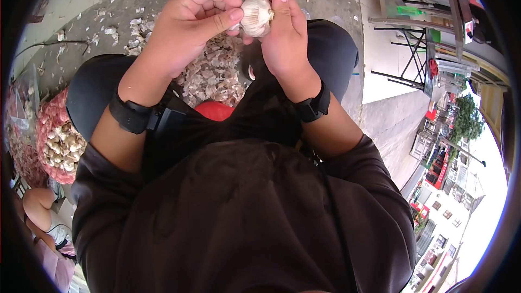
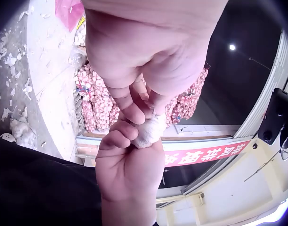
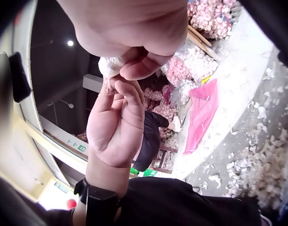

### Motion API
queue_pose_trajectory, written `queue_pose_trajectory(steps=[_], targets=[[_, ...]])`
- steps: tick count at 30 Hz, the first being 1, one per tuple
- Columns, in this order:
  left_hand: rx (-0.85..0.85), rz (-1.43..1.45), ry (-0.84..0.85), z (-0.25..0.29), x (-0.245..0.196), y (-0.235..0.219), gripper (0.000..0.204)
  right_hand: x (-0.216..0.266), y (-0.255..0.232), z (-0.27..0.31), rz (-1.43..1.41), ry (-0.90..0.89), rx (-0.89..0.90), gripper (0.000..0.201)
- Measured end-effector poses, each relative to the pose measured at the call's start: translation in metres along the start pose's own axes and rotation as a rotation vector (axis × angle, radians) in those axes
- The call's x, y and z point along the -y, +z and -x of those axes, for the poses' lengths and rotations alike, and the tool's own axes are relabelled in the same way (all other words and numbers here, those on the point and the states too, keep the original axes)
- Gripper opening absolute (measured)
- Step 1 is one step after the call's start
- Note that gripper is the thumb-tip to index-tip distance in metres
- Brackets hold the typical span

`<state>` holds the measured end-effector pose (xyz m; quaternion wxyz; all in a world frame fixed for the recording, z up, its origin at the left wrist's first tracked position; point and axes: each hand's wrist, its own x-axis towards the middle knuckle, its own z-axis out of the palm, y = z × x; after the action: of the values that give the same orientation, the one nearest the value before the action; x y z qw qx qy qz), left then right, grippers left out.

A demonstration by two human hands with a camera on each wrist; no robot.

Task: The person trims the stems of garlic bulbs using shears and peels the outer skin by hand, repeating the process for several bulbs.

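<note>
A whitish garlic bulb (image 1: 256, 15) is held up in front of the knees, between the two hands. My right hand (image 1: 285, 38) grips it from the right, thumb along its side and fingers curled behind. From the other side my left hand (image 1: 187, 27) pinches the bulb's edge between thumb and fingertips. In the right wrist view the left hand (image 3: 116, 117) has its fingertips at the narrow end of the bulb (image 3: 110, 67). Part of the bulb (image 2: 149, 132) is covered by fingers in the left wrist view.
Loose garlic skins (image 1: 211, 70) lie heaped between the knees, by something red (image 1: 217, 110). More skins litter the grey floor. A net sack of garlic (image 1: 62, 146) stands at the left, near another person's leg (image 1: 38, 206). A folding-leg table (image 1: 407, 49) stands at the right.
</note>
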<state>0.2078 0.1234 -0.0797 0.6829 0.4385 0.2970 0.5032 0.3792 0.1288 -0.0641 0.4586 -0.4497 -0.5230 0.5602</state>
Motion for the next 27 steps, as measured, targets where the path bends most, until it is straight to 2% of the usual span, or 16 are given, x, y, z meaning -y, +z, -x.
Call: queue_pose_trajectory(steps=[6, 9, 12, 16, 19, 21, 22, 27], targets=[[-0.014, -0.066, 0.025, -0.001, -0.002, 0.0, 0.019, 0.002, 0.001, 0.0, -0.03, 0.004, -0.001, 0.057], [0.032, -0.069, -0.022, -0.001, -0.003, -0.001, 0.02, -0.002, -0.004, 0.0, -0.098, -0.063, 0.084, 0.051], [0.026, -0.08, -0.023, -0.002, 0.004, -0.005, 0.018, -0.006, 0.001, 0.0, 0.04, -0.188, 0.174, 0.038], [-0.078, -0.13, -0.043, -0.002, 0.005, -0.001, 0.016, -0.008, 0.004, -0.001, 0.074, -0.122, 0.096, 0.041], [-0.097, -0.061, -0.264, -0.001, 0.004, 0.001, 0.02, -0.016, -0.004, -0.007, 0.15, -0.154, 0.03, 0.041], [-0.078, -0.06, -0.306, 0.001, -0.001, 0.005, 0.023, -0.018, -0.006, -0.009, 0.263, -0.221, 0.021, 0.041], [-0.068, -0.059, -0.327, 0.001, -0.003, 0.006, 0.024, -0.017, -0.006, -0.008, 0.231, -0.199, 0.022, 0.041], [-0.036, -0.075, -0.281, 0.0, 0.001, 0.002, 0.021, -0.013, -0.005, -0.004, 0.185, -0.138, 0.053, 0.042]])
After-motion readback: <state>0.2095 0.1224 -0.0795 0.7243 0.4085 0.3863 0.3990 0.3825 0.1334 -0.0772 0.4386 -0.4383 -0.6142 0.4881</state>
